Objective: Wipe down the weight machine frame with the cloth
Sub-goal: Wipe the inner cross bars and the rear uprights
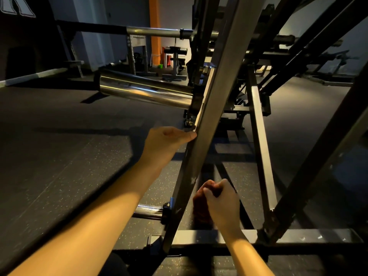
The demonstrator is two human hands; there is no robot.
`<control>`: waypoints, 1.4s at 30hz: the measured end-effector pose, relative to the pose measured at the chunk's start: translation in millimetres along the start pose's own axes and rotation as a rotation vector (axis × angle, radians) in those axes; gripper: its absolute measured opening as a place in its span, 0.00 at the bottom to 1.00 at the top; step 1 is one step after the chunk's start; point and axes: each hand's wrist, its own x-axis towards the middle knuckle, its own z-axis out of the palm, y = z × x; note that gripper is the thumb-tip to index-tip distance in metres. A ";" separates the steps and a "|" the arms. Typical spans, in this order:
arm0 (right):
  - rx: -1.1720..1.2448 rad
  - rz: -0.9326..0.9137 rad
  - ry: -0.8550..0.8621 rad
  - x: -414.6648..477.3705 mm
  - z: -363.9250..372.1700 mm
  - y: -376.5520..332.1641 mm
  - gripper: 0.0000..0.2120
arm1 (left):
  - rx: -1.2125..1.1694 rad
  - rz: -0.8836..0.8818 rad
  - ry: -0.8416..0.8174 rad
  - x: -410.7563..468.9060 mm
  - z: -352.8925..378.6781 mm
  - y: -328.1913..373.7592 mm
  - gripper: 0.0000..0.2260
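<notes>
A dark grey slanted beam of the weight machine frame [214, 108] runs from the top centre down to the floor bar. My left hand [165, 143] holds the beam's left edge at mid height, thumb on the near side, fingers hidden behind the metal. Lower down, just right of the beam, my right hand [223, 202] grips a bunched dark reddish cloth [201, 204]. The cloth hangs below my fist, close to the beam's lower right side; whether it touches the beam is unclear.
A chrome weight sleeve [143, 90] juts left from the frame above my left hand. A smaller chrome peg [148, 210] sticks out near the beam's base. More frame struts [260, 148] stand to the right, a horizontal base bar [201, 237] below. Benches and racks stand in the background.
</notes>
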 end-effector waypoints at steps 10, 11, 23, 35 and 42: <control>0.530 -0.559 0.194 5.1 -78.3 -116.4 0.13 | 0.057 -0.033 -0.042 1.8 0.5 9.0 0.06; 0.540 -0.557 0.208 9.0 -72.6 -115.4 0.13 | 0.069 -0.036 -0.036 1.4 0.3 10.6 0.08; 0.094 -0.482 0.046 15.4 -24.9 -50.1 0.11 | 0.151 -0.063 -0.110 2.5 -8.7 23.6 0.09; -0.100 -0.336 -0.104 -2.5 2.7 -23.9 0.09 | 0.164 0.010 -0.096 -6.4 -2.6 23.0 0.19; 0.251 -0.417 0.085 25.1 -35.9 -64.3 0.10 | 0.135 0.150 -0.056 -25.9 -3.7 -20.9 0.05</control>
